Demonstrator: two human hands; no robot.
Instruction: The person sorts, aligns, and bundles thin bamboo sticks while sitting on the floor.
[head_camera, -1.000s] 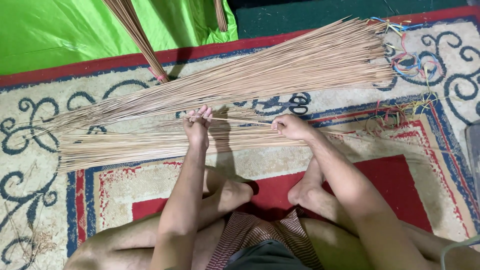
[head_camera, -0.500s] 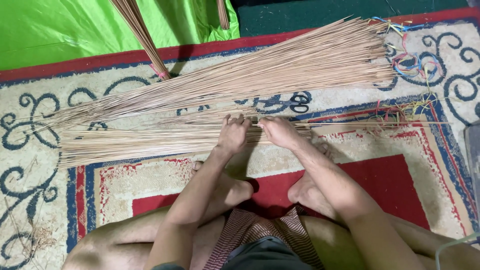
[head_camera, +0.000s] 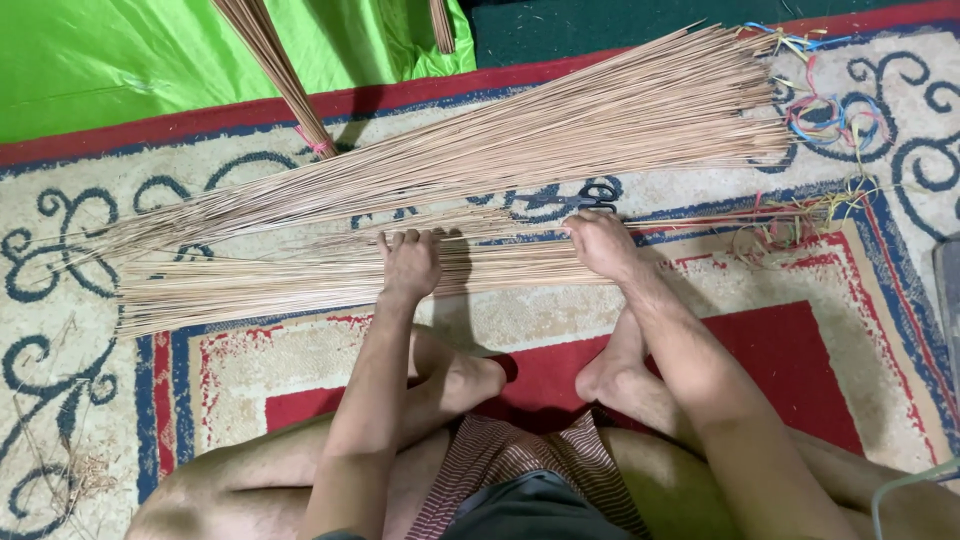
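Home floor used as craft spot: patterned carpet (head_camera: 120, 420), green plastic sheet (head_camera: 130, 60), loose palm-rib sticks (head_camera: 520, 150), tied stick bundle (head_camera: 275, 70), coloured ties (head_camera: 830, 110).

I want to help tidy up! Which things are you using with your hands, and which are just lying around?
In use:
- left hand, pressing flat on the near bundle of thin sticks
- right hand, on the same bundle

Lying about:
- bigger fan of sticks behind
- tied bundle on the green sheet
- coloured strings
- patterned rug
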